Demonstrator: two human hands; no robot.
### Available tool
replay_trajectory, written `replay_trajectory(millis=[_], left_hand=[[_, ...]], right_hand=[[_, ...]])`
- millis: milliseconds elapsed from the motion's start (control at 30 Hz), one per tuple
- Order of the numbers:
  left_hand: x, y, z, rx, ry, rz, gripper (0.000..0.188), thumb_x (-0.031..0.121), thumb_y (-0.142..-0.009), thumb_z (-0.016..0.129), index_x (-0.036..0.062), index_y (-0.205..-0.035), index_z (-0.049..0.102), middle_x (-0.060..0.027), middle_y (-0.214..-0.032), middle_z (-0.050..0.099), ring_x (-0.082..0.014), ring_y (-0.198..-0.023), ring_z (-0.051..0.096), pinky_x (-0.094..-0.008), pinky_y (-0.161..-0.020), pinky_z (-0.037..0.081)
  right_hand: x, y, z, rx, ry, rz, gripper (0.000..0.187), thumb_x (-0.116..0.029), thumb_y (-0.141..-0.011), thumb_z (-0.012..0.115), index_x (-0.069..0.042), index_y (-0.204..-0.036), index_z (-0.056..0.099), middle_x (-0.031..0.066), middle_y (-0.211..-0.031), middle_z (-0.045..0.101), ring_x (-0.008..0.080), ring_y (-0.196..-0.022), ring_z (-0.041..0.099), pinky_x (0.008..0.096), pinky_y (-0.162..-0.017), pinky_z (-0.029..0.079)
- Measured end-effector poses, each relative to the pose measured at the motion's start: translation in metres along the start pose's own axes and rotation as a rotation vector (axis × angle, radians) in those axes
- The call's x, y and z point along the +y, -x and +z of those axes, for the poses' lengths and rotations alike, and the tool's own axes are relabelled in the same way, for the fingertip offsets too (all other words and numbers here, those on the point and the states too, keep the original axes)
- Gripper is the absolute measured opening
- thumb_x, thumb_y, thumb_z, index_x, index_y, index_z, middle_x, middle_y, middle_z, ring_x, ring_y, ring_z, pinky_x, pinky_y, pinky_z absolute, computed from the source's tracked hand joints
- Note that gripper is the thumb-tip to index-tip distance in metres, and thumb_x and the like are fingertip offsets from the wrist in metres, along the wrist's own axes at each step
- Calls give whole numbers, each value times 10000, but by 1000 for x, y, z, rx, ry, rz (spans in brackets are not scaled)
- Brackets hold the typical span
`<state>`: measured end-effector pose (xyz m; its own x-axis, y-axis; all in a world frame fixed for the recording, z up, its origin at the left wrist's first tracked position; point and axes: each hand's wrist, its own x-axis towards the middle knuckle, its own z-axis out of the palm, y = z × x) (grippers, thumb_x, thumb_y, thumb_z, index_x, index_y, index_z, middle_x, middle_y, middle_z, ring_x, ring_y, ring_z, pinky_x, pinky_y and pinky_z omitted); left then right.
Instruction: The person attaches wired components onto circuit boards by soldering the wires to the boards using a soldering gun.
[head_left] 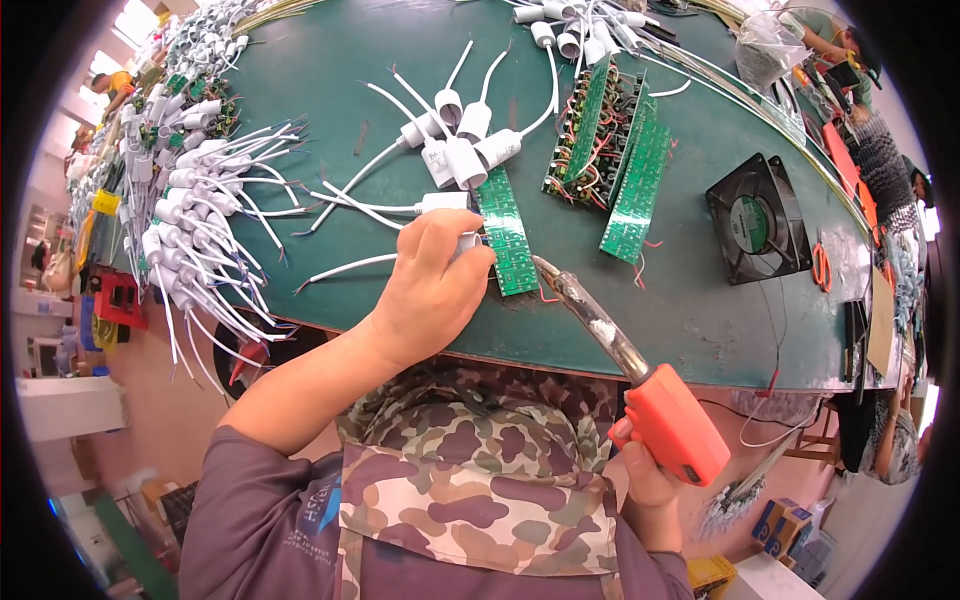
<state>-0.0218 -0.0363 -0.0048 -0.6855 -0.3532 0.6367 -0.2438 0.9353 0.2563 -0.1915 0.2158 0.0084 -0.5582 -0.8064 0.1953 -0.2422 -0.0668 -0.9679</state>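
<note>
Close to the table's front edge, my left hand [435, 285] is closed in a pinch on a white cylindrical socket [467, 243], mostly hidden by the fingers. It touches the left edge of a green circuit board strip [508, 240]. My right hand [645, 475] grips an orange-handled soldering gun [675, 425], whose metal barrel points up and left. Its tip ends just right of the board's lower end. Beyond the left hand lie several white sockets with cables [465, 160], some against the board's far end.
A large heap of white wired sockets [190, 230] covers the table's left side. Right of centre stand circuit boards packed with components [590, 130] and another green board strip [637, 190]. A black fan [757, 220] and orange-handled scissors [821, 267] lie at right. Other people work around the table.
</note>
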Motion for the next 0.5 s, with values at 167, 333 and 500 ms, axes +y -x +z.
replay_trajectory(millis=[167,333,500], left_hand=[[1,-1,-2,-49,-94,-19,258,-30,-702,709,40,-922,595,-144,-1166,510,-347,-1116,527,-434,-940,392],[1,-3,-2,-64,-83,-27,265,-44,-691,708,35,-916,592,-136,-1162,515,-345,-1141,526,-431,-943,398],[-1,-3,1,-51,-101,5,202,32,-694,648,18,-890,601,-127,-1120,533,-307,-1127,529,-406,-924,376]], right_hand=[[5,-3,1,-25,12,-3,148,-151,-788,704,-18,-846,676,72,-774,662,263,-724,640,352,-684,523],[12,-3,1,-34,-32,66,128,-93,-761,714,-19,-857,678,78,-791,666,268,-740,647,355,-701,529],[21,-10,1,-88,184,36,213,-33,-732,718,6,-937,676,126,-939,693,266,-809,673,347,-756,529]])
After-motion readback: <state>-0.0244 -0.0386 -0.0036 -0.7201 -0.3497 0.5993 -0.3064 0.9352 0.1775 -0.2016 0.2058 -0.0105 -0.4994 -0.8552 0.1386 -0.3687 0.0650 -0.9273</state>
